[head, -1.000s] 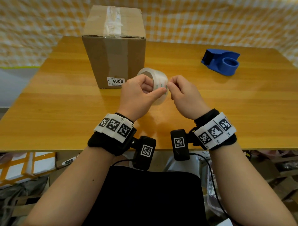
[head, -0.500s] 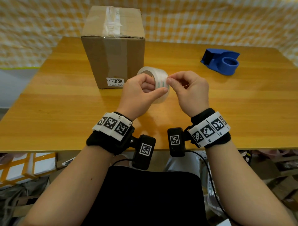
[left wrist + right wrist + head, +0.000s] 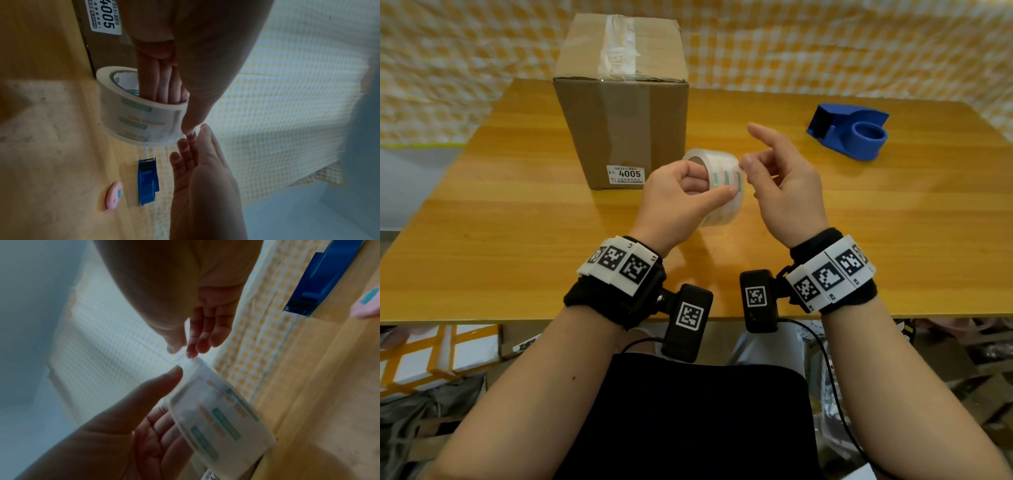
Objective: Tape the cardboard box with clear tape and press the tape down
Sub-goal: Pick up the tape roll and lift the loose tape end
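**A:** Where is the tape?

**B:** The roll of clear packing tape with green printed labels (image 3: 717,181) is held up above the wooden worktop (image 3: 517,240), near its front edge. The left hand (image 3: 678,202) grips it: the fingers (image 3: 164,84) go through the core and the thumb lies along the outer face.

**A:** And the right hand?

**B:** The right hand (image 3: 784,192) is just beside the roll on its right. The right wrist view shows thumb and a fingertip (image 3: 191,352) closed on a thin clear strip at the roll's edge, so it pinches the loose end of the tape. The remaining fingers are relaxed, and the index finger is stretched up and away in the head view.

**A:** The box?

**B:** The tall brown cardboard box (image 3: 619,113) stands upright toward the back left of the worktop, just behind the roll. Clear tape (image 3: 618,48) runs across its top, wrinkled, and a white label reading 4005 (image 3: 627,174) sits low on its near face.

**A:** Anything else?

**B:** A blue plastic tape dispenser (image 3: 849,132) rests near the back right corner, well apart from the hands. The left wrist view shows a small pink oval object (image 3: 114,197) lying beside it. A yellow-and-white checked cloth (image 3: 825,44) hangs behind the worktop.
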